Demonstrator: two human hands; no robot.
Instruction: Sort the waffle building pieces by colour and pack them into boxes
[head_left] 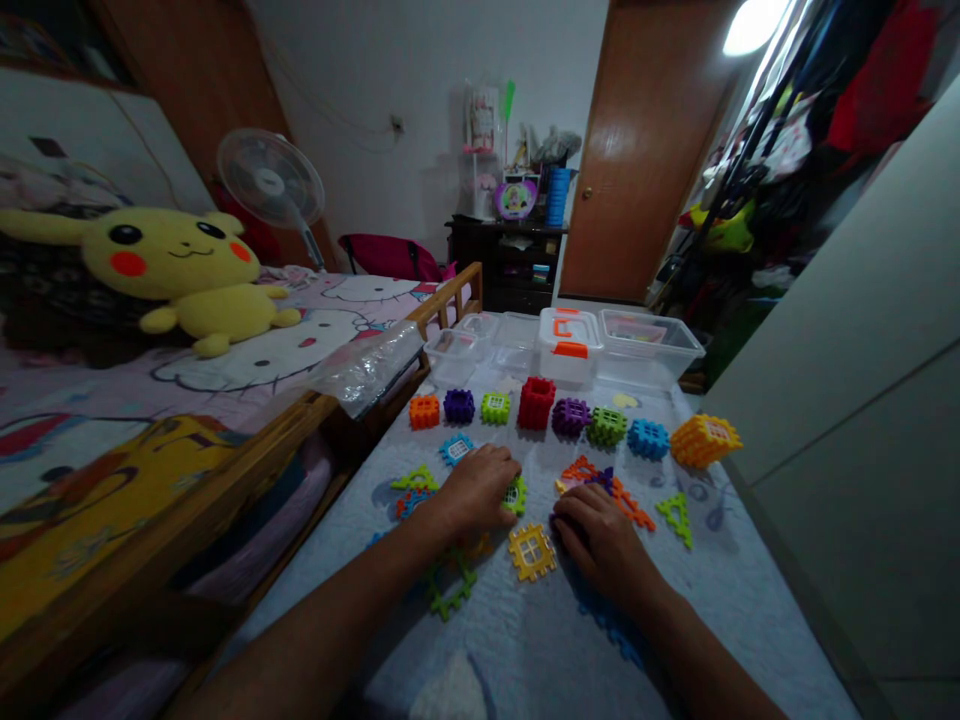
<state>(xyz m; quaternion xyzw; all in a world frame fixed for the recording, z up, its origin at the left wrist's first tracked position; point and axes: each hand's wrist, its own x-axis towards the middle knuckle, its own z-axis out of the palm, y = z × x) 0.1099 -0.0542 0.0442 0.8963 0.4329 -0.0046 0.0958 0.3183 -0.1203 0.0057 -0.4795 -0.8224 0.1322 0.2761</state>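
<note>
At the frame's centre, the left hand curls its fingers at a green window tile, while the right hand, apart from it just right of centre, bends over small pieces beside an orange lattice piece; whether either grips anything I cannot tell. A yellow window tile lies between them, below a red block at upper centre.

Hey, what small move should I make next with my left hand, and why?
I'd probably lift the green window tile with your left hand and carry it to the lime-green window block beyond it. Your hand already partly covers that tile, and its green frame and pale lattice look much like the block's.
</note>
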